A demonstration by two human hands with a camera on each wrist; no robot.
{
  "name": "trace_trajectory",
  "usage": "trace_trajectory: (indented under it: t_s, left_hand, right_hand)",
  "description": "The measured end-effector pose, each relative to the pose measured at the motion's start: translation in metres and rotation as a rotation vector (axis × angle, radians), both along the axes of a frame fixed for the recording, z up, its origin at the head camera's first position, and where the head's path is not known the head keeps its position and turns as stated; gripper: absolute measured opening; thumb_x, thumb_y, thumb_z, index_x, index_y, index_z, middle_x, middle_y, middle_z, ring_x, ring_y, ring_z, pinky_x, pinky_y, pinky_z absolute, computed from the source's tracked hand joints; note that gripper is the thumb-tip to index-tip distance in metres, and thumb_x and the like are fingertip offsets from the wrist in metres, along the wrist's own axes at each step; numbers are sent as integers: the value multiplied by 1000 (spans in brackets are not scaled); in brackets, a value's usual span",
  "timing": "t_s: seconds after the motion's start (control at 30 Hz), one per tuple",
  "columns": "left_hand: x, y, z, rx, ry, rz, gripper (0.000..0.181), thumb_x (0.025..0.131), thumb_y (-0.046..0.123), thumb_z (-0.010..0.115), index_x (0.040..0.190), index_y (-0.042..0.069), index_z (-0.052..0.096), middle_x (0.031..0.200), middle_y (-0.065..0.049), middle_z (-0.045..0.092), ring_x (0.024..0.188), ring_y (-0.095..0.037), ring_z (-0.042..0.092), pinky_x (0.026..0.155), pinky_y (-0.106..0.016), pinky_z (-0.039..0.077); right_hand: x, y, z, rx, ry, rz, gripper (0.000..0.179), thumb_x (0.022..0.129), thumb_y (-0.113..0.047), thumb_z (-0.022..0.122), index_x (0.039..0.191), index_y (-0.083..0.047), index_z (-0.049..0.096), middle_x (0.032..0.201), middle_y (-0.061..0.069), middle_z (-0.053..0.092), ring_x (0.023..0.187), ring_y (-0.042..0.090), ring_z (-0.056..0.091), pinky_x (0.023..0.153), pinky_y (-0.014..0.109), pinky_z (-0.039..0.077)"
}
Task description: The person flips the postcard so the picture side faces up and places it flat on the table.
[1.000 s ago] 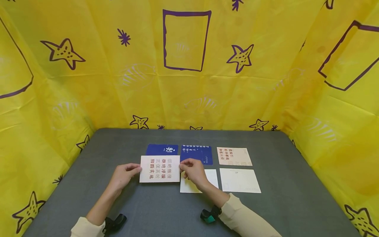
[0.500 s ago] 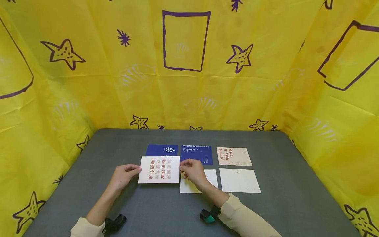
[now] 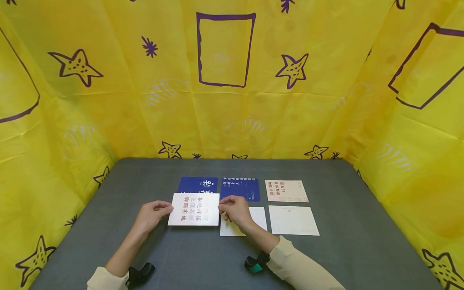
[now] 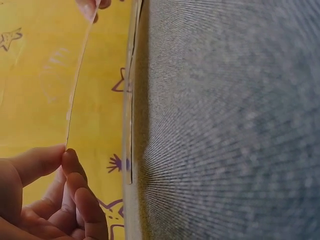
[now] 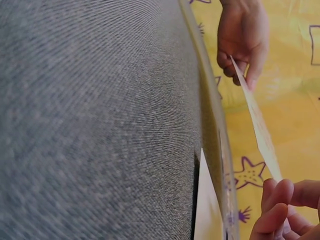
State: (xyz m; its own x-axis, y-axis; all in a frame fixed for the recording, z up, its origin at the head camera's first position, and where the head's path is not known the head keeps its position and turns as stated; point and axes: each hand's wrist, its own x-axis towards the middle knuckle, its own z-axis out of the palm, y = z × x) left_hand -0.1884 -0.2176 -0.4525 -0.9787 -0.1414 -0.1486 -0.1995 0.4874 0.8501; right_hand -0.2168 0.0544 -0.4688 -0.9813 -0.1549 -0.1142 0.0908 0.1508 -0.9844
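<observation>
A white postcard point(image 3: 193, 209) with columns of red and grey characters is held above the table between both hands. The left hand point(image 3: 151, 215) pinches its left edge between thumb and fingers; in the left wrist view the card point(image 4: 76, 90) shows edge-on, slightly bowed. On the opposite edge, the right hand point(image 3: 236, 211) pinches with thumb and forefinger, as the fingertips point(image 5: 280, 192) in the right wrist view also show. Partly behind the held card lies a blue postcard point(image 3: 197, 184). A pale card point(image 3: 258, 217) lies partly under the right hand.
Another blue postcard point(image 3: 241, 189), a cream card with red characters point(image 3: 286, 191) and a nearly blank white card point(image 3: 293, 220) lie to the right in rows on the grey table point(image 3: 348, 241). Yellow patterned cloth point(image 3: 232, 121) walls the back and sides.
The held postcard has come slightly toward the person and its tilt has changed, so its right-hand characters now fade in glare. More of the blue card behind shows. Both hands keep their pinch.
</observation>
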Motion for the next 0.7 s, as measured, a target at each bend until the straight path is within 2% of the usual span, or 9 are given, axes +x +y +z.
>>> trace_trajectory:
  t_s: [0.27, 0.43, 0.53, 0.7]
  left_hand:
    - [0, -4, -2, -51, -33, -23, 29, 90, 18, 67, 108, -6, 66, 90, -11, 70, 80, -16, 58, 69, -27, 46]
    - [0, -6, -4, -69, -35, -45, 27, 89, 14, 67, 105, -7, 66, 86, -11, 69, 77, -15, 57, 67, -27, 45]
    - [0, -7, -2, -84, -44, -80, 28, 88, 13, 68, 106, -8, 66, 86, -12, 69, 75, -15, 56, 66, -28, 44]
    - [0, -11, 3, -122, -65, -156, 31, 86, 13, 69, 109, -9, 66, 93, -16, 69, 78, -17, 57, 67, -29, 44]
  right_hand:
    - [1, -4, -4, 11, -24, 29, 10, 82, 1, 68, 91, 6, 67, 72, 21, 70, 42, 10, 49, 40, 19, 37]
    - [1, -6, -5, 36, -64, 46, 7, 82, 2, 67, 88, 6, 67, 66, 15, 69, 41, 9, 50, 38, 19, 37]
    - [1, -6, -5, 40, -95, 63, 8, 82, 2, 67, 88, 7, 67, 64, 11, 69, 40, 9, 51, 38, 19, 38]
    - [2, -7, -4, 53, -141, 107, 11, 83, 2, 68, 91, 8, 69, 68, 15, 71, 40, 8, 52, 38, 19, 38]
